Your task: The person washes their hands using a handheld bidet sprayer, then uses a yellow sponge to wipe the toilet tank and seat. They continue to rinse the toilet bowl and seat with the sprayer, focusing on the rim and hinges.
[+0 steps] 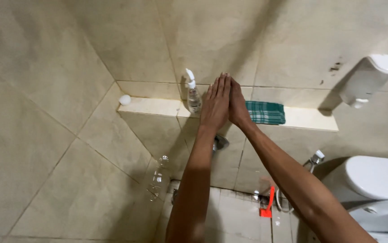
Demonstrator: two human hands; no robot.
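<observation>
My left hand (215, 104) and my right hand (237, 103) are raised in front of me, palms pressed flat together, fingers straight and pointing away. Neither hand holds anything. Just beyond the hands runs a tiled wall ledge (156, 107). A clear spray bottle (193, 93) with a white trigger head stands on the ledge, right beside my left hand. A folded green checked cloth (266, 112) lies on the ledge, just right of my right hand.
A small white ball (124, 99) sits at the ledge's left end. A white wall dispenser (368, 79) hangs upper right. A white toilet (376, 189) is at lower right, with a hose sprayer (315, 159) and a red-handled tool (268, 204) near the floor. A clear plastic bottle (158, 177) stands lower left.
</observation>
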